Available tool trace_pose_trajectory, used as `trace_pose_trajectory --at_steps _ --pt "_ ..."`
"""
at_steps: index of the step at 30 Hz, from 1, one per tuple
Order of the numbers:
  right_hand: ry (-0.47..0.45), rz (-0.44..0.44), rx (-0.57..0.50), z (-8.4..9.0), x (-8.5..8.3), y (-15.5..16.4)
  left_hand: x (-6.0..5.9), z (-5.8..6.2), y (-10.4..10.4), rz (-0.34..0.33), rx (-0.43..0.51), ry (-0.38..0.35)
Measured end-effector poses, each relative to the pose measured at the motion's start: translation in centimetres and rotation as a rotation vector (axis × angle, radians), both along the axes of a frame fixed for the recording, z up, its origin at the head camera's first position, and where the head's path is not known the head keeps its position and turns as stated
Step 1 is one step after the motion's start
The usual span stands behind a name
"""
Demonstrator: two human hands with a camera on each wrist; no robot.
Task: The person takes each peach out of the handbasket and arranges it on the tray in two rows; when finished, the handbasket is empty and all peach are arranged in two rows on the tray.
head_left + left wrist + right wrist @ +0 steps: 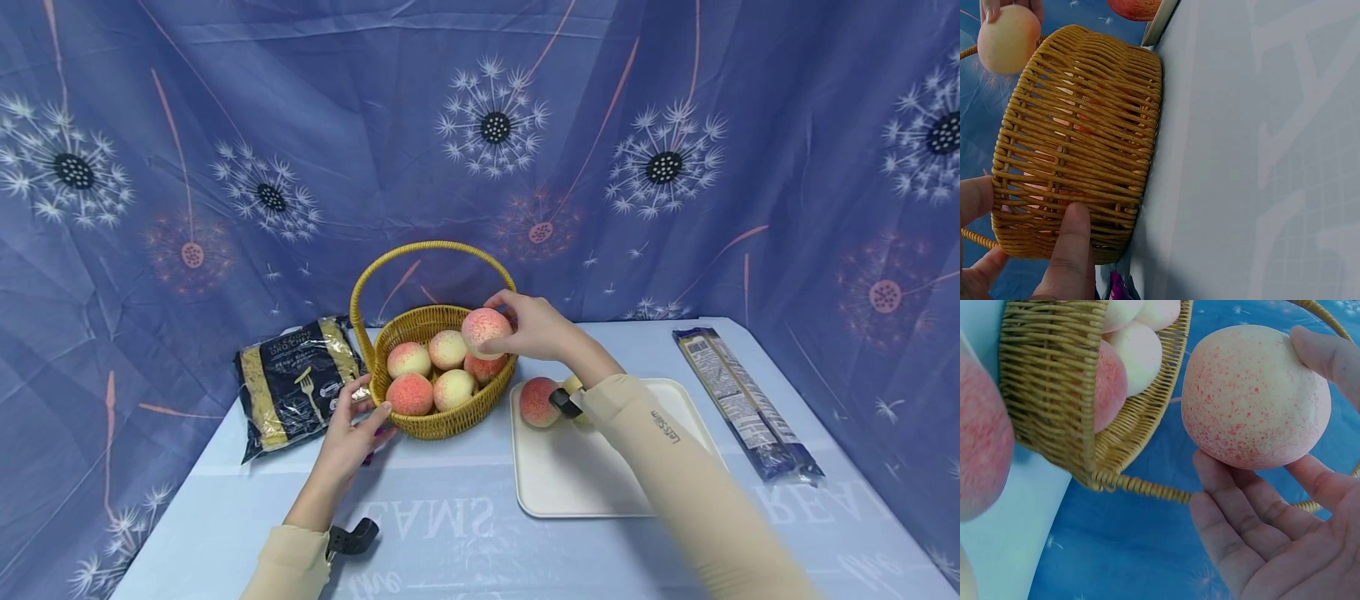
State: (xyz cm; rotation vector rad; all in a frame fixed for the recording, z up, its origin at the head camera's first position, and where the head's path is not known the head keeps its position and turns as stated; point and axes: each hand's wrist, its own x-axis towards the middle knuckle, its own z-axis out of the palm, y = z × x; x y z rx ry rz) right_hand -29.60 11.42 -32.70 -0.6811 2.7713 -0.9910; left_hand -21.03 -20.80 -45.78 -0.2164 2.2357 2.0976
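A peach (486,332) is held in my right hand (536,327) above the right side of the wicker basket (442,427). Pale with red speckles, the same peach (1254,397) shows large in the right wrist view, thumb on one side and fingers on the other. Several peaches (410,393) lie inside the basket. My left hand (348,433) holds the basket's left end, its fingers spread about the rim. In the left wrist view one fingertip (1077,215) presses the woven wall. The basket's arched handle (431,245) stands upright.
Right of the basket, a cream tray (547,492) bears a red peach (539,402) and a yellowish one partly hidden behind my right wrist. A pasta bag (288,387) lies at the left, a long flat packet (750,404) at the right. Behind hangs a blue curtain (375,150).
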Motion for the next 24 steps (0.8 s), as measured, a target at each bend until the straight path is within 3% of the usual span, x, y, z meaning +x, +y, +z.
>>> trace_pose_trajectory --at_steps 9,24 --pt "-0.016 -0.037 -0.079 0.4 2.3 3.5 0.2 0.0 0.0 -0.006 -0.006 0.005" --pt "-0.022 -0.195 -0.176 -1.7 5.0 12.4 0.2 -0.1 -0.1 0.0 0.003 -0.001"
